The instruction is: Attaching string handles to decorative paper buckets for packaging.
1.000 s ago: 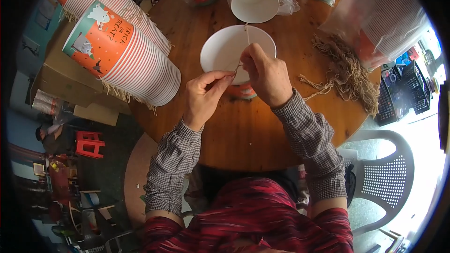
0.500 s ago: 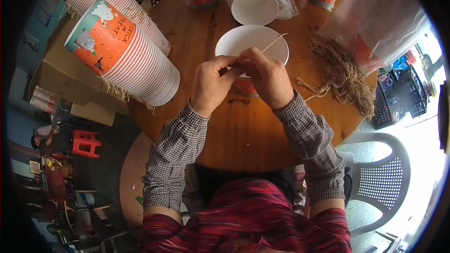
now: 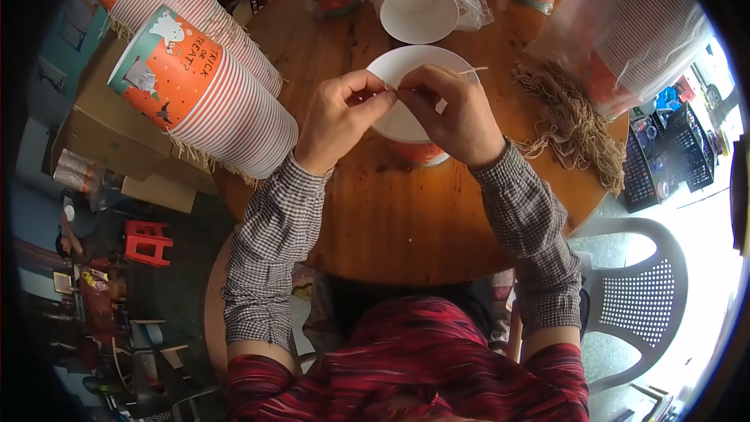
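Observation:
A paper bucket (image 3: pixel 420 154), white inside and orange outside, stands upright on the table under my hands. My left hand (image 3: pixel 337 119) is closed, its thumb and forefinger pinched together above the bucket's left rim. My right hand (image 3: pixel 462 116) pinches too, its fingertips meeting those of the left. A thin beige cord (image 3: pixel 476 69) runs between them, one end sticking out past the right hand over the far right rim. My fingers hide most of its length.
Two tall stacks of orange-and-white paper buckets (image 3: pixel 234 113) lean at the left. A tangled bundle of beige cords (image 3: pixel 574 121) lies at the right, beside bagged buckets (image 3: pixel 648 39). Behind, another bucket (image 3: pixel 419 14) lies in clear plastic. A grey chair (image 3: pixel 637 301) stands at the right.
My hands have drawn slightly apart, the left shifting leftward and the right turning a little rightward. Both still pinch at the cord. More of the bucket's inside shows between them.

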Demonstrator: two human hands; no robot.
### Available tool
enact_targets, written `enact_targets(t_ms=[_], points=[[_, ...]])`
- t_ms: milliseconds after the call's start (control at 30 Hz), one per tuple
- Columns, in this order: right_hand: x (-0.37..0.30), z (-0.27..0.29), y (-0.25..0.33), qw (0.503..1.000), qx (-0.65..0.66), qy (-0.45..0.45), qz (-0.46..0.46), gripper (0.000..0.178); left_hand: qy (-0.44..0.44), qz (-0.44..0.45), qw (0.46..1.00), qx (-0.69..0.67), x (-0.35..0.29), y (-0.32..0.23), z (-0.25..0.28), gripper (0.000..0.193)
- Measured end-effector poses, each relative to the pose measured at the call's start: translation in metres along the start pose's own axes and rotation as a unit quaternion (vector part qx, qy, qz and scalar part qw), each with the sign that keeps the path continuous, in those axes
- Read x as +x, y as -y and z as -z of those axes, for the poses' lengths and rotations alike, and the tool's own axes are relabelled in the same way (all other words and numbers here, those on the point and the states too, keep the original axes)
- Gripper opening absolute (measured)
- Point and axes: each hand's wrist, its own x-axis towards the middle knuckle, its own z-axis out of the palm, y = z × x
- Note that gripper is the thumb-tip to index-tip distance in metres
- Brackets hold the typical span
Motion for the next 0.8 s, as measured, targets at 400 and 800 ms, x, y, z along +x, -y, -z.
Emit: enact_targets(t_ms=[400,800], points=[[-0.005,0.006,-0.005,0.995,-0.003,-0.099,0.001,0.007,0.01,-0.008,0.999,-0.035,-0.012,0.02,0.009,0.008],[-0.019,0.012,-0.077,0.915,0.236,-0.28,-0.171,0.013,-0.101,-0.191,0.973,0.08,-0.043,0.042,-0.034,0.005]])
